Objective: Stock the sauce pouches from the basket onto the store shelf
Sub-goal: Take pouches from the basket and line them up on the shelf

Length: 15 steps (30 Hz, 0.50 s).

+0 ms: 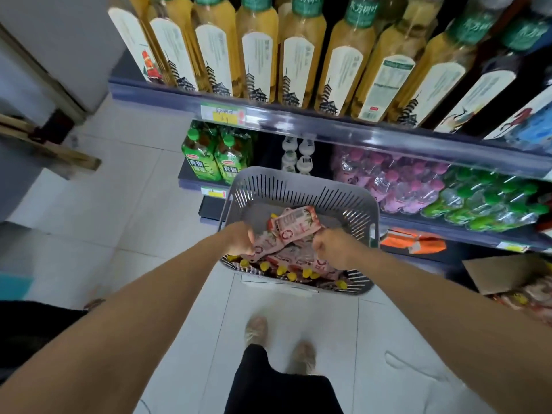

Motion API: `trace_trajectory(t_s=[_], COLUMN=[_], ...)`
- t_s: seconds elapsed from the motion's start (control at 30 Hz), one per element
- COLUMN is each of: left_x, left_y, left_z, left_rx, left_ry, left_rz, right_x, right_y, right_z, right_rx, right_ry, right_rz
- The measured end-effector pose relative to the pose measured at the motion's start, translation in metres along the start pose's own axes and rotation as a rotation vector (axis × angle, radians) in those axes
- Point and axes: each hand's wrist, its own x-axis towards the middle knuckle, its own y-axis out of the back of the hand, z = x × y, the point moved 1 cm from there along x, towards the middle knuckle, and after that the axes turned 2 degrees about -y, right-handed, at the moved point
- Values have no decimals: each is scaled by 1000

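Observation:
A grey slotted basket (298, 186) stands on the floor in front of the shelf. It holds several pink sauce pouches (301, 259) with yellow caps. My left hand (240, 239) and my right hand (330, 245) are both inside the basket, each closed on pink pouches. A bundle of pouches (294, 225) is lifted between the two hands, slightly above the rest. The fingers are partly hidden by the pouches.
Tall yellow bottles (257, 55) fill the upper shelf. Below it stand green bottles (209, 156), small white bottles (295, 156) and wrapped packs of pink and green bottles (418, 180). An open cardboard box (504, 273) lies at the right. My feet (280, 342) stand on white floor tiles.

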Motion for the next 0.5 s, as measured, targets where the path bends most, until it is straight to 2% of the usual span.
trace_trajectory(t_s=[0.23,0.37,0.5], left_x=[33,45,55], left_y=[-29,-29,-34], left_z=[-21,-13,-19], left_rx=[159,116,76], left_ry=[-8,-68,-45], left_rz=[-81,-140,-161], right_x=[47,63,66], right_y=[-47,-63,-70], right_z=[6,13,33], right_rx=[-50,-51,-70], right_ry=[-23,-25,-70], right_rz=[-40,-43,-69])
